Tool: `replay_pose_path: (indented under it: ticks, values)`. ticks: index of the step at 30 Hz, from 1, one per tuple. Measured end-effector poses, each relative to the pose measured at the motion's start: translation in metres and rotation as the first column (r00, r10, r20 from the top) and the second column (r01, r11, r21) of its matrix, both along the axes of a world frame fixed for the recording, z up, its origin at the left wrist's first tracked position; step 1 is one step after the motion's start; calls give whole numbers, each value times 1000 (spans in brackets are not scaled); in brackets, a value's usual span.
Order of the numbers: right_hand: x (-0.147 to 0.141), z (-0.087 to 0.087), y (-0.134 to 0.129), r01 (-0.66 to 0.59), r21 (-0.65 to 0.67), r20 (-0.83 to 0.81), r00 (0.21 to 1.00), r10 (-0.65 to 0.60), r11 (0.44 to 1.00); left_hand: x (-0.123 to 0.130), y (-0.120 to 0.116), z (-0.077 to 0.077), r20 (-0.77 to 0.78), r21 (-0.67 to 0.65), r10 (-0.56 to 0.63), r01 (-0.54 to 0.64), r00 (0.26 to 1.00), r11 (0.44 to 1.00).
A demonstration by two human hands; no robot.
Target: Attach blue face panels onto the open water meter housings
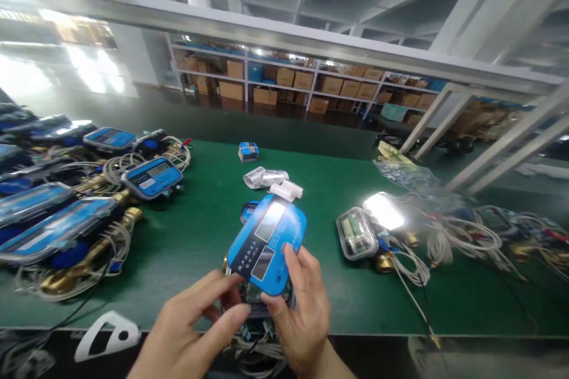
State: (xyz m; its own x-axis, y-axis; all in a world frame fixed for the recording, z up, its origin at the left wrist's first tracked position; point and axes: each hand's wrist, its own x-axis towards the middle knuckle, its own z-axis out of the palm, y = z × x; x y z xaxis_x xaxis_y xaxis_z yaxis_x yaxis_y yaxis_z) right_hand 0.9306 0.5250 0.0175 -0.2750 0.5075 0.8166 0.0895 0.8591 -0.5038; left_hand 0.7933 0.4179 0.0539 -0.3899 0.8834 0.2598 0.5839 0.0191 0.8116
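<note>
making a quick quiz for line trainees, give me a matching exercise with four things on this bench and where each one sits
Things
1. blue faceplate
2. white paper rolls
3. clear-cased meter
4. blue-faced meters with brass fittings

Places
A. on the green mat, right of the hands
B. piled along the left side of the green mat
C. held between the left hand and right hand
D. on the green mat beyond the faceplate, near the middle

Pairs: 1-C, 2-D, 3-A, 4-B
</note>
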Motion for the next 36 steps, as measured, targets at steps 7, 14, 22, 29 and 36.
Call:
replay_pose_path:
  ticks: [7,14,22,29,36]
  values:
    - [17,0,24,-106,-353,-37,994,99,930,-2,39,3,142,92,-7,-7,990,996]
    - [48,13,63,-250,-680,-98,963,252,689,-14,39,-2,-164,59,-222,234,961,970]
    - [60,2,93,-15,-470,-264,957,-124,882,-53,77,1,-184,75,74,-61,980,995]
    - [-21,-34,170,5,-613,-58,997,-51,790,-103,198,-38,-191,-220,-40,-3,981,975]
    - [-86,-76,211,240,-584,200,968,-150,775,-103,262,-73,-145,-320,-110,59,983,946]
